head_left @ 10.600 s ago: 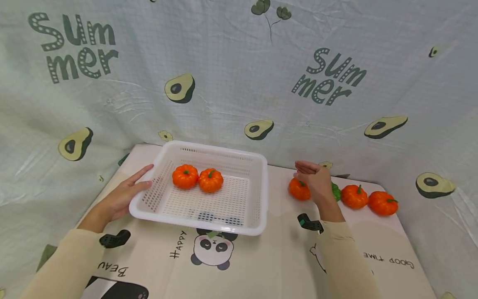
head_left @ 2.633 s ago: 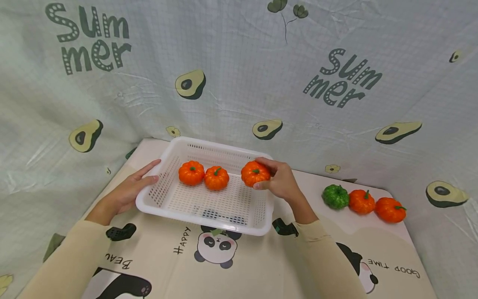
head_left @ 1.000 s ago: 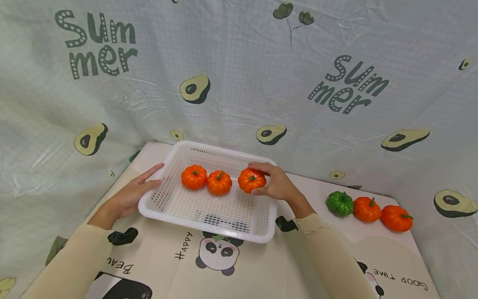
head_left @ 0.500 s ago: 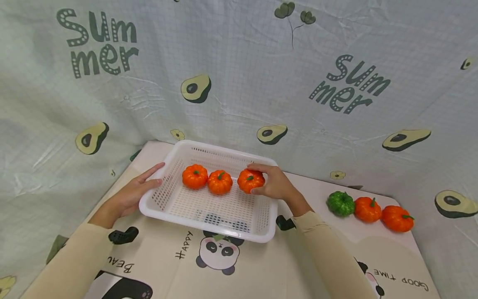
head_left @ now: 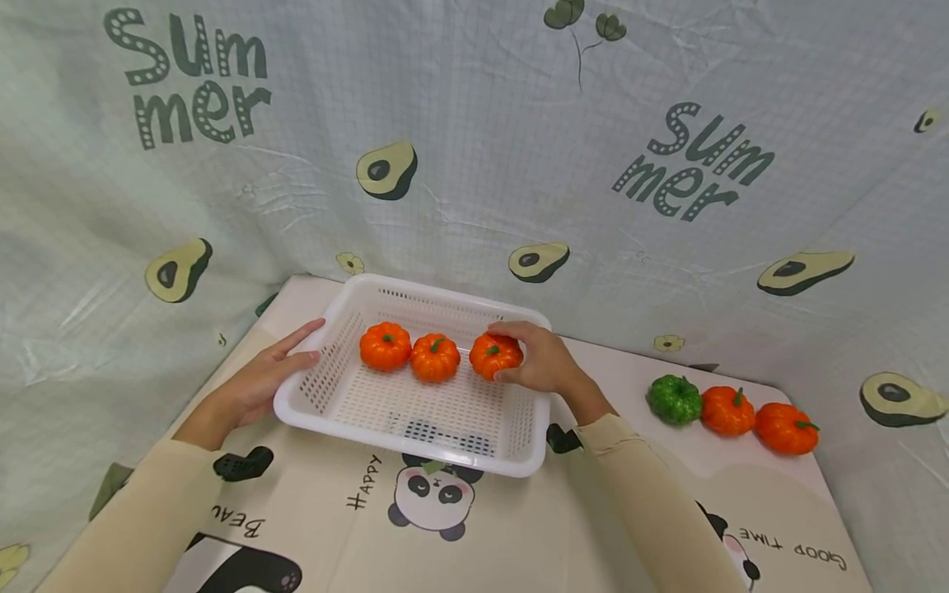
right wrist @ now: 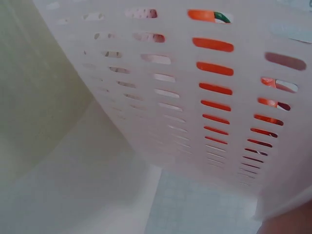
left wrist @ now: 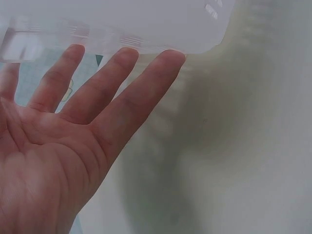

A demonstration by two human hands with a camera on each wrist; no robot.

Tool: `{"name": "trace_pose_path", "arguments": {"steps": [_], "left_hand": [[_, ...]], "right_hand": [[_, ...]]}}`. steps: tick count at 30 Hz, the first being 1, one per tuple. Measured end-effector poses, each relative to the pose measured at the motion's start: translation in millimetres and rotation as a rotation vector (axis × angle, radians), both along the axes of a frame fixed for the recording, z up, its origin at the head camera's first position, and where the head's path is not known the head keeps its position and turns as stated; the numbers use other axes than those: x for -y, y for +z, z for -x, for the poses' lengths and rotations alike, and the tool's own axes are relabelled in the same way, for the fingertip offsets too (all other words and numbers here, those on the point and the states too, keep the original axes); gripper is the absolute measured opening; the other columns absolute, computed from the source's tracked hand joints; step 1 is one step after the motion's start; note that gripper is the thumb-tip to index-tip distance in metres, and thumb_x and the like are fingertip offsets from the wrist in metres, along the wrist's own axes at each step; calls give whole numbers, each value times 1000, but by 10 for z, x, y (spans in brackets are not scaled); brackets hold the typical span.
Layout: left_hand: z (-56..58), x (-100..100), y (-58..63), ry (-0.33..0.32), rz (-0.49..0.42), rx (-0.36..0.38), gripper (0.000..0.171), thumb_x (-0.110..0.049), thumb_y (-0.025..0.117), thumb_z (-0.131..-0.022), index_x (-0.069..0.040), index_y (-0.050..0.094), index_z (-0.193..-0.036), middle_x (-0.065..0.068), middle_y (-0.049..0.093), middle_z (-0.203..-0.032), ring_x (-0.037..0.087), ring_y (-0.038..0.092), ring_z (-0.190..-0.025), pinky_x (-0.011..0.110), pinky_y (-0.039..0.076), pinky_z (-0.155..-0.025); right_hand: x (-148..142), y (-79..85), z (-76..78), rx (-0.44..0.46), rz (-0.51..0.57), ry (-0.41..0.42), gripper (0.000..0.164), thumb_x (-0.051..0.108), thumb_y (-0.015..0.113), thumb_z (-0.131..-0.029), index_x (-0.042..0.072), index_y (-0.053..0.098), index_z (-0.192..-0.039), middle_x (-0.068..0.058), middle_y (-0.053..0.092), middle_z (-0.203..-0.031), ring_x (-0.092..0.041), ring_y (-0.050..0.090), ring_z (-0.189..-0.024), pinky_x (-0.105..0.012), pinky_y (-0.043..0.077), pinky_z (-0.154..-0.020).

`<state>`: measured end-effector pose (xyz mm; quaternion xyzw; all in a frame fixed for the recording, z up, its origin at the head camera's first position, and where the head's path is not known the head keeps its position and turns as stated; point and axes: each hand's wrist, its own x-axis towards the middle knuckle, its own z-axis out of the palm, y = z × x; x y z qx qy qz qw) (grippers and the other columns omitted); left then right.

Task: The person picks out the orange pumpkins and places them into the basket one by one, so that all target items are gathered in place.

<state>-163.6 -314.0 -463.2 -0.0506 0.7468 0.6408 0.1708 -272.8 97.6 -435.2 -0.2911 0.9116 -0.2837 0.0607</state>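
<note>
A white perforated plastic basket (head_left: 415, 452) stands on the table. Inside it, one orange toy pumpkin (head_left: 385, 346) and a second orange pumpkin (head_left: 435, 357) lie side by side toward the back. My right hand (head_left: 539, 360) reaches over the basket's right side and grips a third orange pumpkin (head_left: 493, 357) between thumb and fingers, a small gap from the second. In the right wrist view, orange shows through the slots of the basket wall (right wrist: 180, 112). At the left rim my left hand (head_left: 261, 380) rests with straight fingers; the left wrist view shows its fingertips (left wrist: 170, 57) against the basket's outside.
On the table's right side a green pumpkin (head_left: 675, 400) sits in a row with an orange pumpkin (head_left: 727, 410) and another orange pumpkin (head_left: 787, 428). A printed cloth backdrop (head_left: 460, 107) rises behind the table. Panda drawings mark the tabletop (head_left: 511, 535).
My right hand has brought an orange pumpkin from beside the green one into the basket, then moved it slightly left and down. The left hand has stayed at the rim.
</note>
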Motion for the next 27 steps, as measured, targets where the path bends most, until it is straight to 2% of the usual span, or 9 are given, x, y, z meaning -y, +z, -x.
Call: {"name": "trace_pose_path", "arguments": {"steps": [11, 27], "left_hand": [[-2, 10, 10, -7, -6, 7, 74, -39, 52, -109, -41, 6, -167, 24, 24, -170, 33, 59, -120, 50, 62, -93], [0, 1, 1, -2, -15, 15, 74, -39, 52, -109, -41, 6, -167, 23, 23, -171, 34, 57, -123, 50, 61, -95]], "right_hand": [[22, -43, 18, -43, -52, -9, 67, 21, 87, -80, 18, 64, -142, -7, 67, -142, -32, 63, -127, -55, 54, -108], [23, -24, 4, -30, -86, -10, 64, 23, 85, -81, 19, 64, -141, -7, 68, -139, -31, 65, -123, -53, 56, -107]]}}
